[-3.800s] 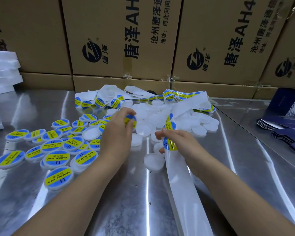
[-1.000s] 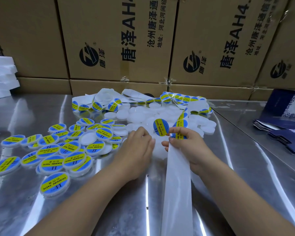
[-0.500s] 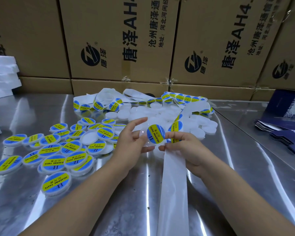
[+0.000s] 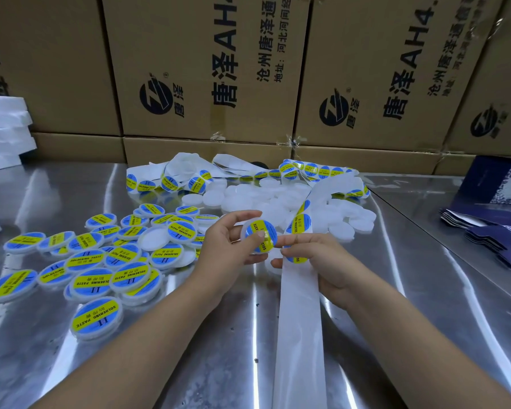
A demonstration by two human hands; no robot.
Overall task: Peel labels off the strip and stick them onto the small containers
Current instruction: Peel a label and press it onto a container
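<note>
While left grip (image 4: 222,246) holds container (image 4: 258,246) (thumb (image 4: 255,236) on label (image 4: 266,227)), right grip (image 4: 328,258) pinches strip (image 4: 300,320)

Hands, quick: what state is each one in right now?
Left hand: grips a labelled soldering paste container.
Right hand: pinches the label strip.
</note>
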